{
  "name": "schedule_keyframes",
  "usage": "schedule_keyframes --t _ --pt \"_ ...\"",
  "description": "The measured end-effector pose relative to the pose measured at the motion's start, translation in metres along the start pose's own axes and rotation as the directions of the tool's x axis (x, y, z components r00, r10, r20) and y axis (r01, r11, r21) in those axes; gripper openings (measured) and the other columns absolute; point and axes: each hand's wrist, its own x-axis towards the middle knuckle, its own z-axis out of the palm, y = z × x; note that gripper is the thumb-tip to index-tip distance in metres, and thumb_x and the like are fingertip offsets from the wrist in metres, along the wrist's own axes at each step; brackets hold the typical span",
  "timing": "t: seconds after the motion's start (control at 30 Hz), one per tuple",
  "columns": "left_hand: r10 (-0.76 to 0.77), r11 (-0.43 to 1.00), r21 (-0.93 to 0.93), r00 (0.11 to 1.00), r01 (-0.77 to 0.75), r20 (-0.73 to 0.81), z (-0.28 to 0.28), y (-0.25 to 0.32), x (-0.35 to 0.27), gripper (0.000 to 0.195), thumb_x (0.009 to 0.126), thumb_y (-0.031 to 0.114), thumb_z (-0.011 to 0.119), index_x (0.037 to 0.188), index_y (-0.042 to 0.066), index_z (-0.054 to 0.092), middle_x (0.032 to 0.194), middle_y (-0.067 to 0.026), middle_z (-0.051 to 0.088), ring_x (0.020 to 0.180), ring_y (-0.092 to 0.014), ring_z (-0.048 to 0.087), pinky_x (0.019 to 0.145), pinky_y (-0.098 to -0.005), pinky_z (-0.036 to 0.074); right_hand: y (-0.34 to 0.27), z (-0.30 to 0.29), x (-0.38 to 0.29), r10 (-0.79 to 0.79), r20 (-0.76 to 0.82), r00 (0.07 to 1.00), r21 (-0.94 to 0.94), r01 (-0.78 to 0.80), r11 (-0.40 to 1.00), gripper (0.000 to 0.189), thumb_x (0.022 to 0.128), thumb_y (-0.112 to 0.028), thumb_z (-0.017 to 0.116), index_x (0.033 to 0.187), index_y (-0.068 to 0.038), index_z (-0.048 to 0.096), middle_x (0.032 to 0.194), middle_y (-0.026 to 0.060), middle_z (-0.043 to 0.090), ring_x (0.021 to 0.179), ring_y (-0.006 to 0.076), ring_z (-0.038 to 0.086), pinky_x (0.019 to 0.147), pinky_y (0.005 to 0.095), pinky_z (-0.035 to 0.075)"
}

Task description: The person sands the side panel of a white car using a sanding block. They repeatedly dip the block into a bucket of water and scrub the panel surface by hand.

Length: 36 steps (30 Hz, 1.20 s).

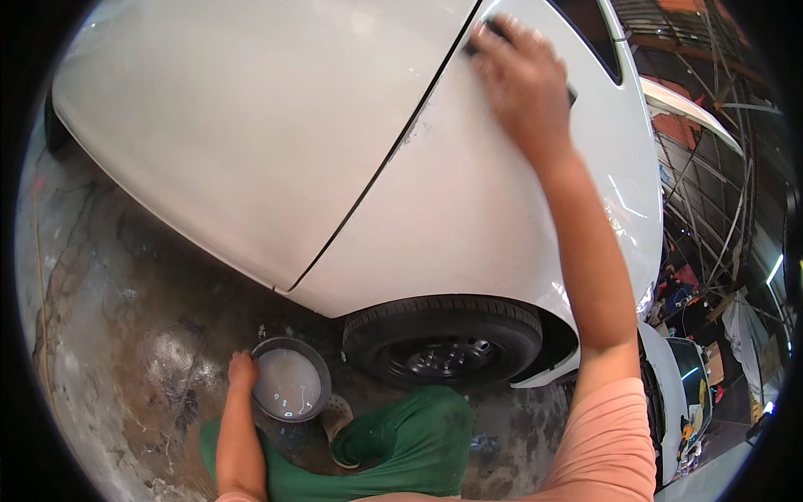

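A white car's body panel (452, 207) fills the space in front of me, crossed by a dark seam beside the adjoining white panel (219, 125). High on the panel, just right of the seam, my right hand (527, 81) presses a dark flat block (572, 95). Motion blur and the fingers hide most of that block. Chipped, rough paint (415, 128) shows along the seam below it. Down at the left, my left hand (243, 370) grips the rim of a grey round basin (324, 389). Cloudy whitish water (288, 383) stands in the basin.
A black tyre (376, 320) on a dark steel wheel sits under the wheel arch. My green-trousered leg (408, 420) and clog (337, 414) are beside the basin. The concrete floor (138, 282) is wet and stained. Another vehicle (674, 389) stands at the right.
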Motion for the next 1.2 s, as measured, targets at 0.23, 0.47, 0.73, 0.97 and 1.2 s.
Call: schedule_keyframes --t 0.23,0.47,0.73,0.97,1.2 --pt "0.033 0.999 0.005 0.999 -0.033 -0.006 -0.004 -0.007 0.002 0.036 0.093 0.027 0.068 0.123 0.007 0.068 0.125 -0.0244 0.061 0.113 -0.044 0.065 0.095 -0.0523 0.055 0.004 0.001 -0.001 -0.098 0.002 0.995 0.073 0.098 0.993 0.027 0.089 -0.019 0.072 0.116 -0.018 0.075 0.125 0.0054 0.069 0.112 0.0252 0.065 0.089 0.0417 0.048" --pt "-0.025 1.0 0.006 1.0 0.025 0.015 -0.01 -0.01 -0.006 0.037 0.093 0.028 0.069 0.123 0.007 0.068 0.126 -0.0244 0.061 0.115 -0.044 0.065 0.095 -0.0522 0.055 -0.062 -0.015 -0.042 -0.179 0.109 0.978 0.085 0.171 0.982 0.029 0.088 -0.016 0.071 0.117 -0.018 0.074 0.128 0.0077 0.066 0.115 0.0251 0.063 0.094 0.0393 0.047" --pt "-0.003 1.0 0.004 0.999 0.002 0.043 -0.005 0.001 -0.001 0.035 0.093 0.029 0.07 0.121 0.008 0.069 0.126 -0.024 0.062 0.114 -0.043 0.065 0.095 -0.0523 0.055 -0.008 -0.002 0.006 -0.014 0.068 0.998 -0.027 0.016 1.0 0.03 0.092 -0.019 0.069 0.121 -0.016 0.072 0.128 0.0071 0.068 0.116 0.026 0.063 0.092 0.0414 0.048" --pt "0.017 1.0 -0.01 0.999 -0.016 0.043 -0.002 0.002 0.005 0.034 0.093 0.03 0.069 0.12 0.009 0.07 0.126 -0.0226 0.062 0.114 -0.043 0.066 0.095 -0.0518 0.055 0.001 -0.004 0.004 -0.146 0.032 0.989 0.024 0.146 0.989 0.032 0.085 -0.02 0.074 0.116 -0.015 0.072 0.125 0.0045 0.066 0.109 0.0252 0.063 0.086 0.042 0.048" --pt "-0.019 1.0 0.003 1.0 0.019 0.019 -0.015 -0.006 -0.005 0.034 0.093 0.029 0.067 0.12 0.008 0.069 0.125 -0.0228 0.062 0.114 -0.043 0.066 0.095 -0.0524 0.055 -0.077 -0.018 -0.045 -0.186 0.116 0.976 0.108 0.173 0.979 0.027 0.086 -0.02 0.072 0.113 -0.017 0.073 0.124 0.0054 0.067 0.111 0.0245 0.064 0.091 0.0405 0.048"
